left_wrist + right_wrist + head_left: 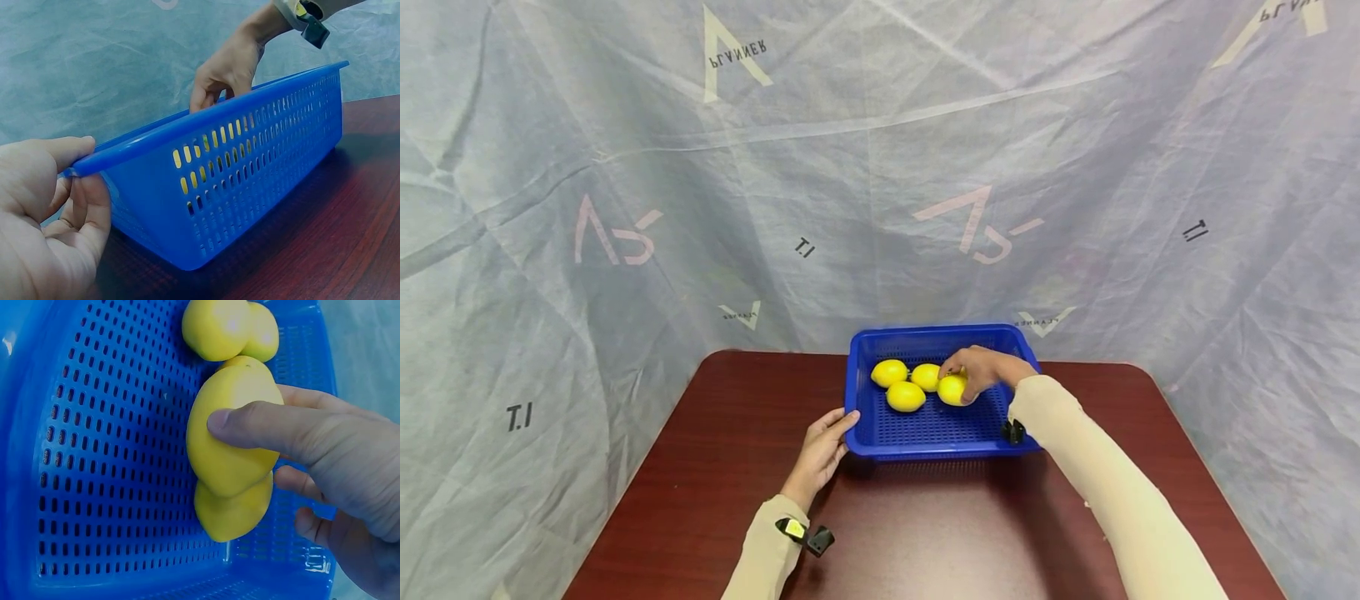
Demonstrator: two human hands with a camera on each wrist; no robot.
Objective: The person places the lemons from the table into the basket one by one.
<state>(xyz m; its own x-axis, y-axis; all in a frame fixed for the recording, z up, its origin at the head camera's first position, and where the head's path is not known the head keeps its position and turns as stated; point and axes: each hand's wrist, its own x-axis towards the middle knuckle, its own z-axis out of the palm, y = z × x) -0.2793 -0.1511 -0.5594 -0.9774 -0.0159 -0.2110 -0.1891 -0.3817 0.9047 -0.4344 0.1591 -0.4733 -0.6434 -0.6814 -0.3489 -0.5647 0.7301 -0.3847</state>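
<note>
A blue plastic basket [925, 450] with slotted walls stands on the table and holds several yellow lemons. My left hand [822, 454] pinches the basket's rim at its near left corner, thumb on top and fingers curled beneath, as the left wrist view shows. Inside the basket, my right hand [983, 370] grips one lemon [234, 431], its thumb across the near side. Just beyond it lies another lemon [232, 515], partly covered. Further lemons [890, 372] rest toward the basket's left side. The right hand's fingertips are hidden behind the gripped lemon in the right wrist view.
The dark red-brown table [760, 392] extends on both sides of the basket and in front of it. Behind it hangs a grey printed sheet [850, 183], close to the basket's far edge. Both sleeves carry small black wrist devices.
</note>
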